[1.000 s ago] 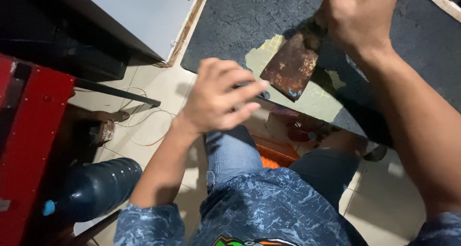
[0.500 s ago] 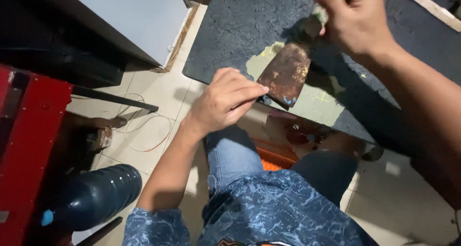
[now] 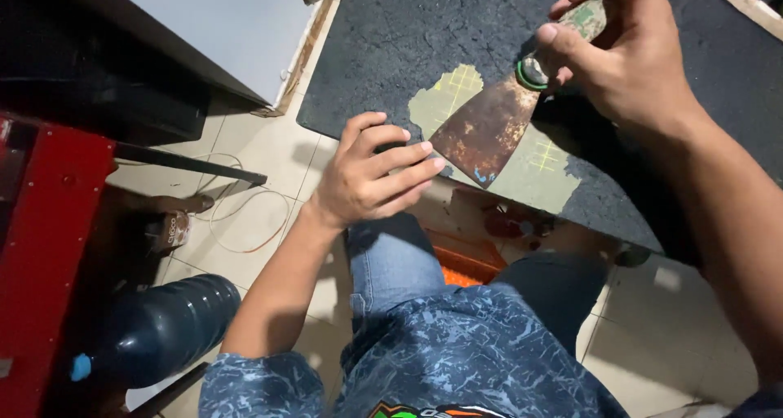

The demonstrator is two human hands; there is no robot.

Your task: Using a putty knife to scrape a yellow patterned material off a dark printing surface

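Observation:
A rusty wide-bladed scraper lies tilted on a dark rough board, its blade over a scraped pale green patch. My right hand is closed around the scraper's handle at the upper right. My left hand rests on the board's near edge, fingers together, fingertips almost touching the blade's lower corner. It holds nothing.
A red metal cabinet stands at the left, with a dark blue bottle lying on the tiled floor beside it. A thin wire loop lies on the tiles. An orange object sits under the board, by my knees.
My left hand has settled onto the board's edge beside the blade. My right hand has shifted slightly up the handle, and the blade now lies lower over the pale patch.

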